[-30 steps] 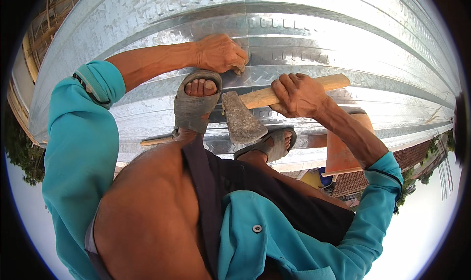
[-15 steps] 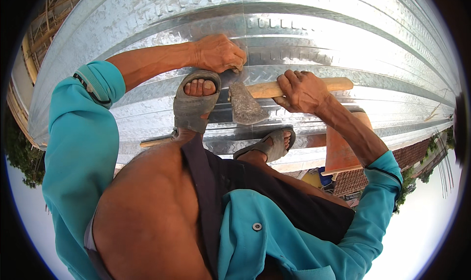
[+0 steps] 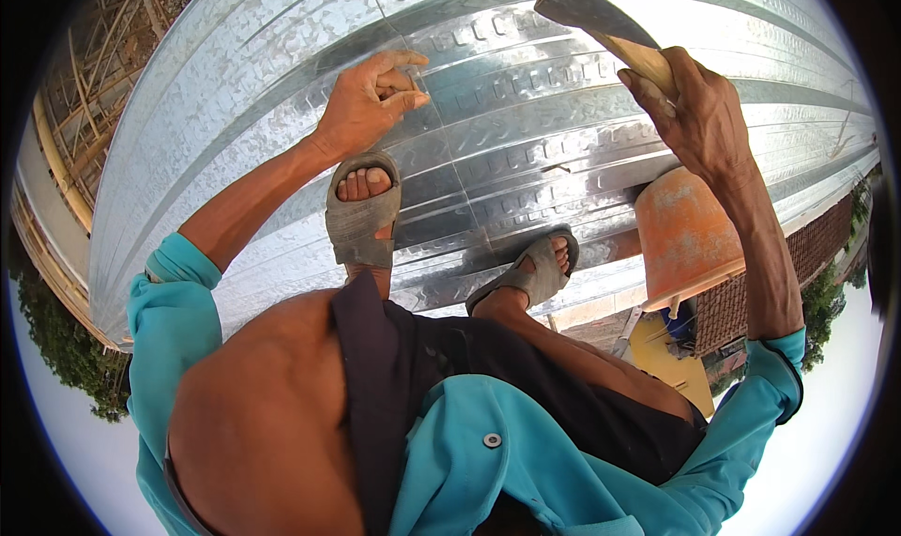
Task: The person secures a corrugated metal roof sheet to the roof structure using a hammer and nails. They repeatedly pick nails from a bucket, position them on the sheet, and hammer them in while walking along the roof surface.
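My left hand (image 3: 371, 102) hovers over the ribbed silvery metal sheeting (image 3: 507, 95), just beyond my left sandal (image 3: 361, 212). Its forefinger and thumb are apart, the other fingers curled; I cannot make out anything between them. Raised at the upper right, my right hand (image 3: 699, 118) grips a hatchet by its wooden handle (image 3: 643, 62). The dark hatchet head (image 3: 596, 15) points up and to the left, well off the sheeting. A seam between sheets runs past my left hand and down between my feet.
An orange, worn bucket (image 3: 690, 231) stands right of my right sandal (image 3: 540, 273). A small thin dark piece (image 3: 557, 168) lies on the sheeting. Beyond the sheet's edge are bamboo poles (image 3: 64, 165) at left and tiled roofs (image 3: 723, 306) at lower right.
The hatchet has swung up and right from beside my left foot. My left hand has lifted left and away from the sheeting, its forefinger and thumb spreading. The view has tilted.
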{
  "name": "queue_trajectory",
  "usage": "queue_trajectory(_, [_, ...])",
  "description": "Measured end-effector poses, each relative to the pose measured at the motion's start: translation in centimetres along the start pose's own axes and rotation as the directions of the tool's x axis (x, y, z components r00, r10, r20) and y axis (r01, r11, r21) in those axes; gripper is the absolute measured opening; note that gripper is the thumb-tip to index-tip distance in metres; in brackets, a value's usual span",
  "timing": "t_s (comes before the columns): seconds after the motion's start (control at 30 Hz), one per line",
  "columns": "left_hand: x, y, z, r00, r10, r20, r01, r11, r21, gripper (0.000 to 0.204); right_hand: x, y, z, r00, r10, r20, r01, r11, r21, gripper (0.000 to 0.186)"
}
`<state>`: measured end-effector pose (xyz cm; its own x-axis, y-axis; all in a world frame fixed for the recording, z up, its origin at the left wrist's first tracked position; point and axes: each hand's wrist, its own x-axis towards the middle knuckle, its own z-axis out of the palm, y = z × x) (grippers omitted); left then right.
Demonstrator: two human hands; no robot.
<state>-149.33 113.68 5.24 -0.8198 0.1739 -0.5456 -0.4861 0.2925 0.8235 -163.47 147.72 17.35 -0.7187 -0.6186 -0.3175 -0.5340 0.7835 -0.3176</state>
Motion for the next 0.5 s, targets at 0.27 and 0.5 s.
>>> queue_trajectory(0.27, [-0.4, 16.8, 3.6, 0.902, 0.393, 0.179, -0.428, 0.867, 0.256, 0.029, -12.5, 3.1, -12.6, 0.894, 0.423, -0.146, -0.434, 0.900, -0.050, 0.042])
queue_trajectory(0.5, [-1.7, 33.9, 18.7, 0.507, 0.550, 0.664, -0.843, 0.479, 0.246, 0.030, -31.7, 6.4, -13.8, 0.545, 0.741, -0.391, -0.720, 0.653, 0.234, 0.049])
